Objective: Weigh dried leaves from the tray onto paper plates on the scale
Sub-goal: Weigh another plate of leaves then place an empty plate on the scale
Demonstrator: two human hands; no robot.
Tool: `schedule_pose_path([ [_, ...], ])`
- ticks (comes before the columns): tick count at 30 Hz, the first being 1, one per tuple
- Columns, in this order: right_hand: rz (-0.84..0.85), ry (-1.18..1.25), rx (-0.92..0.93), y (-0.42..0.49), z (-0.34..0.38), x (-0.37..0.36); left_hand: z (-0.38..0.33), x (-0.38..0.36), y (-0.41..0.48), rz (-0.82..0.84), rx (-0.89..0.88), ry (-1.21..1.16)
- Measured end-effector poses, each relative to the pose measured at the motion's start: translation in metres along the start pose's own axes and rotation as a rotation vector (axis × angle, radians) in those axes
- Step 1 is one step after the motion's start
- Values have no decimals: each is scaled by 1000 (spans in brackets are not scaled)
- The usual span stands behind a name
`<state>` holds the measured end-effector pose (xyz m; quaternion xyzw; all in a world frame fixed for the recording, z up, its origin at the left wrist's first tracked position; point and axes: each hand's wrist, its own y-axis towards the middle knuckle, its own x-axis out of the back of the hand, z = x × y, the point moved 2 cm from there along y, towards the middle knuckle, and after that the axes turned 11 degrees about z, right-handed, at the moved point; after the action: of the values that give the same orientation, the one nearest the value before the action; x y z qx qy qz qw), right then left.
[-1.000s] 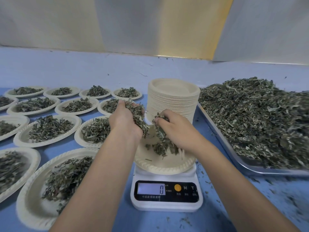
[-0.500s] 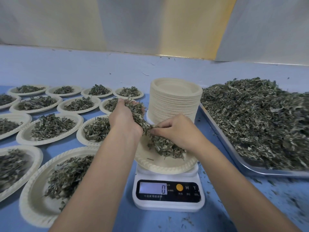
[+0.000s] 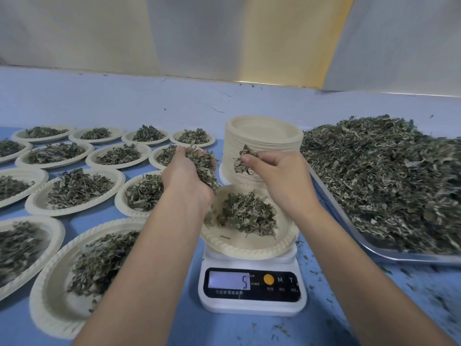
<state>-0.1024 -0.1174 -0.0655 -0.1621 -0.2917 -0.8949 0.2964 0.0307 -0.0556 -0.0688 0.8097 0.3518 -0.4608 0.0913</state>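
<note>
A blue table carries a metal tray at the right, heaped with dried leaves. Filled plates crowd the left side. A stack of empty plates stands just behind the scale, whose display reads 5. The plate on the scale holds a small pile; the left forearm hides its left rim. The left hand clutches a handful above it. The right hand pinches a tuft in front of the stack.

The blue tabletop runs to a pale back ledge at twelve o'clock. Above it are grey panels and, at one o'clock, a yellow panel.
</note>
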Motion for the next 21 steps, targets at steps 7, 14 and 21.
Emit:
schedule_pose_path([
  [7,-4,-27,-23,0,-2,0,3,-3,-4,24,33,-11],
  [14,48,-152,-91,0,-3,0,6,-3,-5,40,74,-32],
  [21,10,-79,-77,-3,0,-2,6,-5,-6,67,77,10],
])
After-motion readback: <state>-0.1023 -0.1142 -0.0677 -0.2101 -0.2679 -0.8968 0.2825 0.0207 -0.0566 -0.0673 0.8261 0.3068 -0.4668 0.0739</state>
